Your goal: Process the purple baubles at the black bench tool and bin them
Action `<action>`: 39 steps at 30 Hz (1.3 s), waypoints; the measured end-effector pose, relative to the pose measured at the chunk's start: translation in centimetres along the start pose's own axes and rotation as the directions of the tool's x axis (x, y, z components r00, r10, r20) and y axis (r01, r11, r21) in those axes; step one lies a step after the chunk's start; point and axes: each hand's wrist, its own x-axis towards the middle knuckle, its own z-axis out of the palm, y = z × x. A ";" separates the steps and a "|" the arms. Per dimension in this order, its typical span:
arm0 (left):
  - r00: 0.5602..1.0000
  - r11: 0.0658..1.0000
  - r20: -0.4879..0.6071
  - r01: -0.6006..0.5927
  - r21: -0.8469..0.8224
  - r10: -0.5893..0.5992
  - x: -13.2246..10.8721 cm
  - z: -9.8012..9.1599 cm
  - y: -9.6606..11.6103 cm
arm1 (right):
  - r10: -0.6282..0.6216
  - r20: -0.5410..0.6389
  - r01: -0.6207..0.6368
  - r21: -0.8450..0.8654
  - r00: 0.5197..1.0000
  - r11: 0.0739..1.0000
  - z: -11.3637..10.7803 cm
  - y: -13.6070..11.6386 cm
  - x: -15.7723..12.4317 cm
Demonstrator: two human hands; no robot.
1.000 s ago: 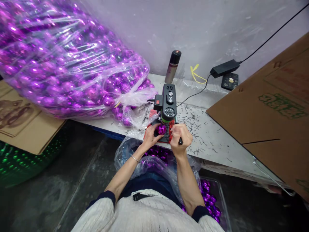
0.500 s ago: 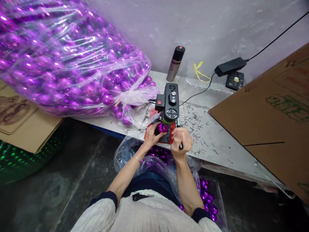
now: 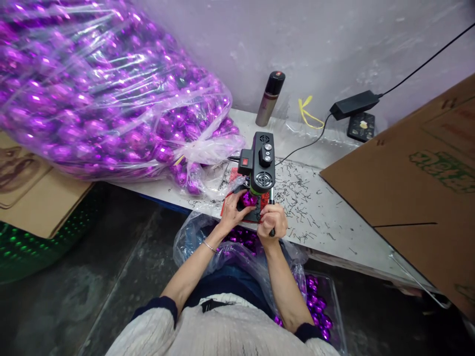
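Observation:
My left hand (image 3: 233, 209) is closed around a shiny purple ball (image 3: 249, 199), thumb on the near side and fingers on the far left. The ball sits on the base under the head of a small black bench press (image 3: 263, 163) with a red switch; its top is partly hidden by the head. My right hand (image 3: 273, 220) is wrapped around the black-ended lever handle (image 3: 272, 201) on the press's right side. Red and black matting shows beneath the press. An open clear plastic bag (image 3: 196, 235) with purple balls lies across my lap below the table edge.
A big clear bag of purple balls (image 3: 111, 99) fills the left. Black bits litter the table (image 3: 322, 207). Behind stand a spray can (image 3: 270, 99), a yellow tie (image 3: 308, 113) and a power adapter (image 3: 354, 104). A cardboard box (image 3: 411, 193) is at right, a tray (image 3: 336, 306) below.
My right hand has moved a little left and toward me with the lever handle, which now points more toward me. My left hand stays on the ball under the press.

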 end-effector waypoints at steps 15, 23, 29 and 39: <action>1.000 1.000 0.017 -0.006 0.005 0.006 0.1 -0.1 0.1 | 0.011 -0.018 -0.011 -0.001 1.000 1.000 0.2 0.3 -0.8; 1.000 1.000 0.008 -0.023 0.009 0.023 0.0 0.0 -0.2 | -0.095 0.066 0.100 -0.093 0.993 0.991 0.0 0.5 -1.1; 0.997 0.997 0.020 -0.076 0.001 0.076 0.0 -0.3 0.0 | 0.176 0.010 -0.175 -0.057 0.984 0.983 -0.6 -2.7 3.5; 0.777 0.789 0.461 -0.571 0.228 0.430 -8.7 -3.0 0.3 | 0.142 0.111 -0.136 -0.055 0.984 0.989 -1.5 -3.0 3.9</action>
